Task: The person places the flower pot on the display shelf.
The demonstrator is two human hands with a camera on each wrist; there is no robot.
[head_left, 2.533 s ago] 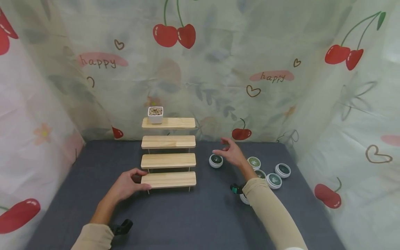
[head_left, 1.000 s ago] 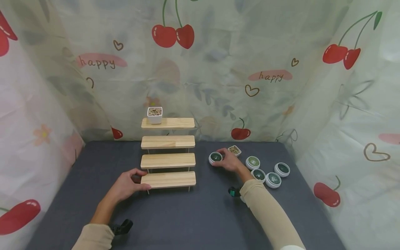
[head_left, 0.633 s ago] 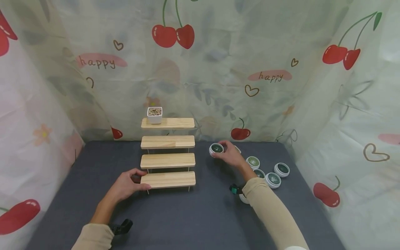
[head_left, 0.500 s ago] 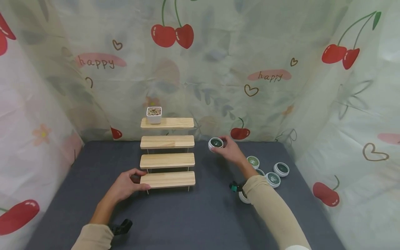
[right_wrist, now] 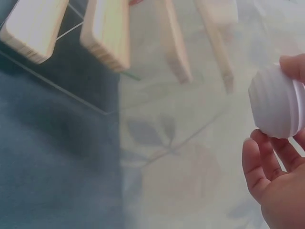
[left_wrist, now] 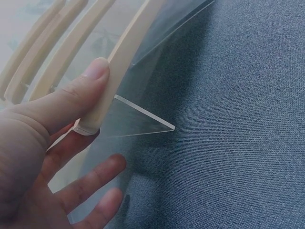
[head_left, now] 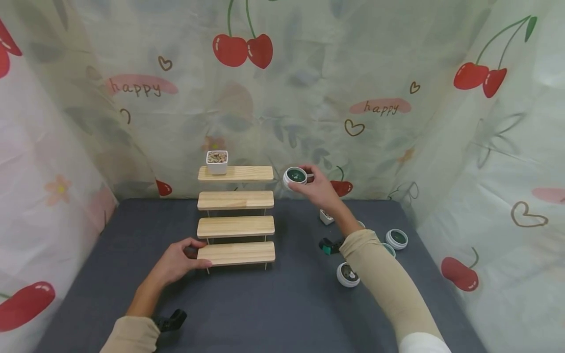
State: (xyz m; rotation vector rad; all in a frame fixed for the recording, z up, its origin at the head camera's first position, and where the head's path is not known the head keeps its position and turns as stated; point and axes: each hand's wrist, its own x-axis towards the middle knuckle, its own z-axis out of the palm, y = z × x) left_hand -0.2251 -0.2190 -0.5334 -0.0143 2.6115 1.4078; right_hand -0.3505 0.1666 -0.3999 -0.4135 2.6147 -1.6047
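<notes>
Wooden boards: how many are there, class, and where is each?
4, stepped: the top board under the square white pot; the second board below it; the third board next down; the lowest board, its end held in the left hand. None looks hidden.

"happy" (head_left: 138, 88) L & "happy" (head_left: 381, 107) R, on bkgd cloth (head_left: 313, 54)

Four-tier pale wooden shelf (head_left: 236, 226), clear supports, stands upright, left; round white ridged pot (head_left: 294, 177), dark green top, held aloft right of far tier (head_left: 250, 173).
</notes>
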